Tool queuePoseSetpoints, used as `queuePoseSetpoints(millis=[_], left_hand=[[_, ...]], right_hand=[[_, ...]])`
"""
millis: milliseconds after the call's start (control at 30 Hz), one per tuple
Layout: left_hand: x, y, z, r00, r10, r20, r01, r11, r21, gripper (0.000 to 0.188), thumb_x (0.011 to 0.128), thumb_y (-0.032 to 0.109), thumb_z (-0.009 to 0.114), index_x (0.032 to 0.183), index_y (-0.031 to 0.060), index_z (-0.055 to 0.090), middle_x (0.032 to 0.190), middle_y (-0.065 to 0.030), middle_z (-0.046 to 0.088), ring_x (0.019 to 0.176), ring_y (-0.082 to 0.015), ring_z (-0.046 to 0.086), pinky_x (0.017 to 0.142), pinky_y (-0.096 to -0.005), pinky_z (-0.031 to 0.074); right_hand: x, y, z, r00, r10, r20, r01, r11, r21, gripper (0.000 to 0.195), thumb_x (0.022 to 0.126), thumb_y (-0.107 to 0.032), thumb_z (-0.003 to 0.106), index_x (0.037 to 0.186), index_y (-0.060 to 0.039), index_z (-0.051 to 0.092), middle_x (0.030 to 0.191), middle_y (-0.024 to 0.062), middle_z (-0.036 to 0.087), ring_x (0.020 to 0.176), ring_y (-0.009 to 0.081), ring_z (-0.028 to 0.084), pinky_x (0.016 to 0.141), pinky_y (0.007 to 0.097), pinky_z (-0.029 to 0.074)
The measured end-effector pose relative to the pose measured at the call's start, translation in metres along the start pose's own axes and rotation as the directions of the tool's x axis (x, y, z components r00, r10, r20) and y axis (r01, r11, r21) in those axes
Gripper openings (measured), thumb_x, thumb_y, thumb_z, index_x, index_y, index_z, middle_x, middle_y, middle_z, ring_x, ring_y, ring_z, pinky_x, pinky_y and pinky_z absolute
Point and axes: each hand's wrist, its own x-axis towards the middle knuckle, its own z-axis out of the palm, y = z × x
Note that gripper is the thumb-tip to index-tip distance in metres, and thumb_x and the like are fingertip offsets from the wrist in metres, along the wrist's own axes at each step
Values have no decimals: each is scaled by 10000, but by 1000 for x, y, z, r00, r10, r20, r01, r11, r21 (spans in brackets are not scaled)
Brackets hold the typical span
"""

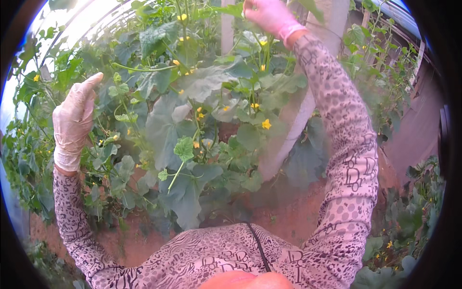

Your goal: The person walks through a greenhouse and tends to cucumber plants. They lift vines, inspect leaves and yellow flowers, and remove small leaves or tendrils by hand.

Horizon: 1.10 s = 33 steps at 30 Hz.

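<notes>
My left hand (pixel 74 121), in a thin whitish glove, is raised at the left beside the vines. Its fingers lie close together and point up; its far side is hidden, so I cannot tell whether it grips anything. My right hand (pixel 271 17), in a pink glove, reaches to the top edge of the view. Its fingers bend near a green leaf (pixel 231 9), partly cut off by the frame, and what they hold is unclear. Before me stand cucumber-like vines with broad leaves (pixel 191 191) and yellow flowers (pixel 266 124). A small leafy shoot (pixel 184 149) shows a bare stem end.
A pale slanting post (pixel 301 115) stands behind the vines, and a thinner upright post (pixel 227 30) rises near the top. More vines (pixel 415 216) grow at the lower right. Reddish soil (pixel 288 206) shows below the leaves. Bright greenhouse sheeting (pixel 90 18) curves overhead.
</notes>
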Motion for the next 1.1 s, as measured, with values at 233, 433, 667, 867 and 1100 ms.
queuePoseSetpoints(millis=[233,433,667,867,1100], left_hand=[[46,64,-4,996,37,83,-33,998,-53,401,865,-77,538,1202,114,641,921,-83,683,711,-194,637,640,-281,519],[108,155,-1,905,38,424,91,955,-281,492,833,4,587,1283,202,593,1049,-45,702,870,-199,695,687,-281,566],[126,234,48,828,237,509,-23,920,-392,423,867,135,603,1285,185,567,1136,-43,662,891,-211,679,678,-322,557],[198,214,107,950,308,52,-303,949,-88,346,813,40,639,1148,123,633,1025,-30,690,863,-238,643,776,-355,522],[260,164,188,880,3,475,-143,956,258,171,834,236,620,949,138,700,900,-99,707,915,-280,691,762,-404,535]], right_hand=[[24,40,-50,989,96,-116,-80,987,141,141,904,-191,541,947,-102,640,914,104,664,781,300,665,731,399,548],[24,90,-114,996,71,-49,-82,947,-310,144,903,-184,537,945,-102,647,884,110,671,778,307,666,728,399,548],[27,139,5,782,308,541,98,797,-596,246,878,-137,572,1064,-109,730,1058,98,713,964,275,691,814,393,558],[2,138,18,635,324,702,270,758,-594,295,844,-144,634,1124,-92,709,1152,97,687,1034,264,670,847,372,550],[7,123,-14,658,166,735,383,766,-516,314,837,-134,632,1139,-76,694,1151,134,676,1067,297,653,877,372,546]])
